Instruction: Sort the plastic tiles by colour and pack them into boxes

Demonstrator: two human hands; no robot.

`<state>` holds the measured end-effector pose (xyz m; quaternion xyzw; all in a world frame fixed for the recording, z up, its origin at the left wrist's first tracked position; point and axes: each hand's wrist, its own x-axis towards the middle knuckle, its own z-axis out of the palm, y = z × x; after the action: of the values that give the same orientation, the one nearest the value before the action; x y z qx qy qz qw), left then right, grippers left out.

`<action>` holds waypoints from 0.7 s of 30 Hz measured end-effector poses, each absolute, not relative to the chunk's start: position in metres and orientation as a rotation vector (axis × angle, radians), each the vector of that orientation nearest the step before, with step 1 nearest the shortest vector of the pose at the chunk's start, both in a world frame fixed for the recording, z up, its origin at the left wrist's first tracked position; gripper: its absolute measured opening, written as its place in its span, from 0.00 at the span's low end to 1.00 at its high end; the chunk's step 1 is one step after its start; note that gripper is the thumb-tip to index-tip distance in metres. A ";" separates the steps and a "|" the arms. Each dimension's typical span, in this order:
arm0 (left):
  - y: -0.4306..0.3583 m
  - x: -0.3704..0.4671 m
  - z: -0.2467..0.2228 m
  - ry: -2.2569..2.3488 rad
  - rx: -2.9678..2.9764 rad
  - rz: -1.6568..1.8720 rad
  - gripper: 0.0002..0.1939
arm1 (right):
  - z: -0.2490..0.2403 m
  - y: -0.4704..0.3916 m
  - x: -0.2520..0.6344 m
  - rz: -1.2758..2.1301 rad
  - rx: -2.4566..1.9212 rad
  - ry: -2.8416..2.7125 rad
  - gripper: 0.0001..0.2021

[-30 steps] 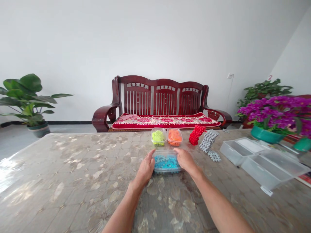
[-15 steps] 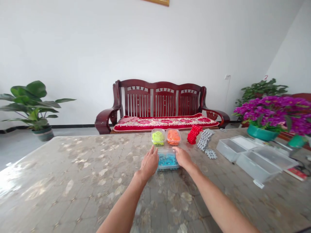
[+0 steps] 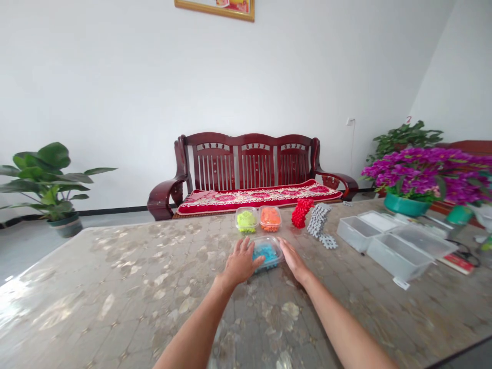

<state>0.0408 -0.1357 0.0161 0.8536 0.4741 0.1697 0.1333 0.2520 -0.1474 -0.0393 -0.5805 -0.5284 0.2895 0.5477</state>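
Observation:
A clear plastic container (image 3: pixel 265 251) with a lid and blue interlocking pieces inside stands on the table, between my hands. My left hand (image 3: pixel 240 261) rests against its left side, fingers spread and thumb reaching over the lid. Along the right side lies my right hand (image 3: pixel 292 259), its fingers stretched out and touching or very near the rim. Just behind are two smaller clear containers, one with yellow-green pieces (image 3: pixel 246 220) and one with orange pieces (image 3: pixel 270 219).
Right of these stand stacked red pieces (image 3: pixel 302 212) and grey pieces (image 3: pixel 318 220). A translucent divided box (image 3: pixel 400 253) sits farther right, before purple flowers (image 3: pixel 426 171) in a green pot. A wooden bench (image 3: pixel 253 164) is behind the patterned table (image 3: pixel 134 287).
My left hand has shifted over the lid, its thumb now across it. My right hand has flattened along the side. The blue container sits slightly turned, and the view has tilted up.

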 end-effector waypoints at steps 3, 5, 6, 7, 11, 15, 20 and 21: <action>-0.143 0.045 0.022 1.469 2.372 0.515 0.28 | -0.041 -0.160 0.251 0.624 -1.350 -1.201 0.34; -0.140 0.045 0.027 1.504 2.262 0.547 0.25 | -0.042 -0.164 0.250 0.612 -1.348 -1.201 0.33; -0.136 0.043 0.029 1.525 2.177 0.569 0.22 | -0.042 -0.164 0.250 0.606 -1.355 -1.200 0.33; -0.130 0.042 0.030 1.540 2.124 0.564 0.20 | -0.041 -0.164 0.249 0.598 -1.368 -1.199 0.33; -0.112 0.039 0.024 1.489 2.017 0.508 0.08 | -0.039 -0.162 0.248 0.550 -1.419 -1.215 0.32; -0.118 0.039 0.012 1.408 1.850 0.523 0.09 | -0.038 -0.164 0.247 0.542 -1.402 -1.169 0.33; -0.125 0.007 0.009 1.318 1.627 0.613 0.19 | -0.042 -0.163 0.250 0.636 -1.334 -0.944 0.32; -0.122 -0.004 0.009 1.280 1.493 0.683 0.21 | -0.043 -0.162 0.250 0.641 -1.321 -0.914 0.32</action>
<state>-0.0040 -0.1225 0.0086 0.6187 0.5306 0.2831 0.5054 0.2500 -0.1623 -0.0430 -0.5813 -0.4022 0.2820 0.6486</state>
